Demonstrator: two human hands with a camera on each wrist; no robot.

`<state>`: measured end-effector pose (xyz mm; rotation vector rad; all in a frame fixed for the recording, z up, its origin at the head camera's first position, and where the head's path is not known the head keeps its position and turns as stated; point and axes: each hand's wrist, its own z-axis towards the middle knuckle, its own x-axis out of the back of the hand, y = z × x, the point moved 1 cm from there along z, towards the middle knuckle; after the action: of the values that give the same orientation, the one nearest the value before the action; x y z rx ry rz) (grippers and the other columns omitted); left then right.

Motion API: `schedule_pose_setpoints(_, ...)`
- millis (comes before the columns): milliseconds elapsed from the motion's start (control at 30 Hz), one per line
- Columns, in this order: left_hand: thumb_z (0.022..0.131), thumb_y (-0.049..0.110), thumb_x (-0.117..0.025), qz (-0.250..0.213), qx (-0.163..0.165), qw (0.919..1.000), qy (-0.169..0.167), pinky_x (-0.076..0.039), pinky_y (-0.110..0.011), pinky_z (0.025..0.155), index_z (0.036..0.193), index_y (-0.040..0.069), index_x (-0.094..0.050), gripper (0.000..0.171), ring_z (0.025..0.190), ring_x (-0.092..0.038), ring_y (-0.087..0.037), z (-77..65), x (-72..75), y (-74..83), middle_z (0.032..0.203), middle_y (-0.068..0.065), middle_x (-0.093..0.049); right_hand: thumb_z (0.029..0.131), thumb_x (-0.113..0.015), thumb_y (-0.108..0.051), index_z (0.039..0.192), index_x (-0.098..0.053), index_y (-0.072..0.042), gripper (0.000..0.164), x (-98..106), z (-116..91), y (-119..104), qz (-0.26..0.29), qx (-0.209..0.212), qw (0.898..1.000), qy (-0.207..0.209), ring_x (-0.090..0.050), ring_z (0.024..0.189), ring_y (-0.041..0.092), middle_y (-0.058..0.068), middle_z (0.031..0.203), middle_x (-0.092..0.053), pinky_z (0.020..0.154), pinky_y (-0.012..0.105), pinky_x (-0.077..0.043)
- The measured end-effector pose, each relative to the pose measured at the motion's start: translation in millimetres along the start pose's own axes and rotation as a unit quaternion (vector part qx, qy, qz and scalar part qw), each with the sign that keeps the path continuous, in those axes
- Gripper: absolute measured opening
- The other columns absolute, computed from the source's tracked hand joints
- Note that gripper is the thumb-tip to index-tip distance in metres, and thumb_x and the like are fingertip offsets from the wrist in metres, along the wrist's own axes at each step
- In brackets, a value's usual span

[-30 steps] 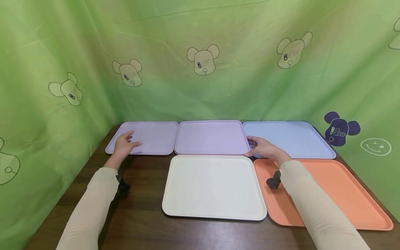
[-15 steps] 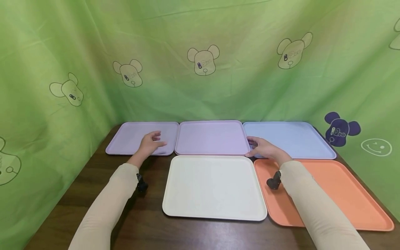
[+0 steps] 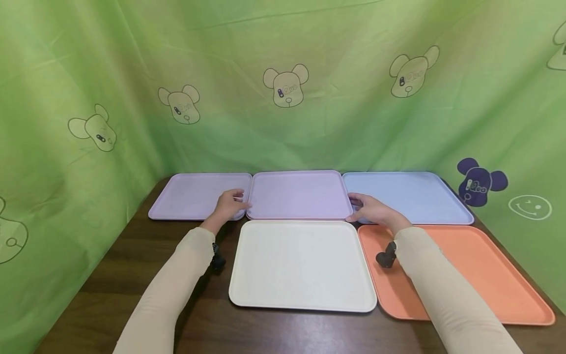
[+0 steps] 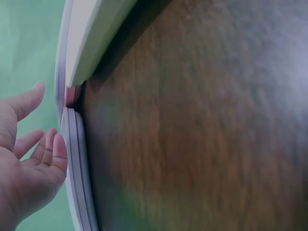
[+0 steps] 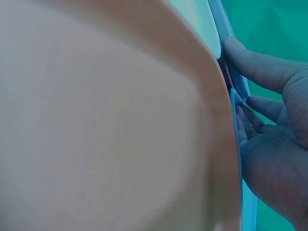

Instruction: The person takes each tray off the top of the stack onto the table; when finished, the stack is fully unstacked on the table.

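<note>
In the head view, a lavender tray [image 3: 300,194] lies in the middle of the back row, with a pinkish edge showing under it. My right hand [image 3: 373,209] holds its near right corner, thumb at the front and fingers along the right side. My left hand [image 3: 227,206] hovers over the right end of the left lavender tray [image 3: 194,196], its thumb close to the middle tray's left edge. In the left wrist view, the fingers [image 4: 60,151] are loosely bent with nothing between them. Stacked rims [image 4: 79,168] show beside them.
A light blue tray [image 3: 411,196] lies at the back right. A white tray [image 3: 302,265] sits in front of the middle one, and an orange tray [image 3: 477,275] lies under my right forearm. Brown wooden table [image 3: 119,275] shows at the left. Green printed cloth [image 3: 230,132] hangs behind.
My left hand has moved right across the left lavender tray to the gap beside the middle tray. My right hand has stayed at the middle tray's corner. The trays have not moved.
</note>
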<state>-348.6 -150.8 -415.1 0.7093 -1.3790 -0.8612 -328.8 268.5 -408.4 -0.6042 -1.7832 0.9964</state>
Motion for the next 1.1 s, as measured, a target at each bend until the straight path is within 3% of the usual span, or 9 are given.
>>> schedule_pose_setpoints(267, 0.08, 0.007, -0.077, 0.023, 0.014, 0.9996, -0.001, -0.044, -0.04, 0.099, 0.128, -0.012, -0.056, 0.056, 0.118, -0.055, -0.036, 2.4, -9.9, -0.2, 0.124, -0.027, -0.059, 0.084, -0.074, -0.007, 0.151, -0.009, 0.011, 0.095, -1, 2, -1, -0.005, -0.006, 1.0, -0.002, -0.015, 0.141, 0.047, 0.033, 0.153, -0.017, 0.111, 0.053, -0.022)
schedule_pose_setpoints(600, 0.08, 0.005, -0.076, 0.051, 0.007, 0.9987, -0.008, -0.044, -0.04, 0.099, 0.125, -0.012, -0.057, 0.053, 0.115, -0.056, -0.037, 4.4, -12.5, 1.0, 0.12, -0.027, -0.061, 0.083, -0.075, -0.007, 0.151, -0.009, 0.01, 0.096, 1, 4, 1, -0.004, -0.008, 1.0, 0.002, -0.015, 0.141, 0.046, 0.033, 0.153, -0.017, 0.112, 0.053, -0.022)
schedule_pose_setpoints(1100, 0.078, -0.006, -0.067, 0.015, 0.052, 0.9983, -0.023, -0.045, -0.04, 0.097, 0.128, -0.009, -0.057, 0.052, 0.117, -0.053, -0.035, 5.3, -14.7, 6.2, 0.124, -0.026, -0.058, 0.083, -0.076, -0.009, 0.15, -0.01, 0.011, 0.096, 1, 2, 4, -0.008, 0.0, 1.0, 0.002, -0.018, 0.139, 0.048, 0.034, 0.152, -0.018, 0.111, 0.053, -0.024)
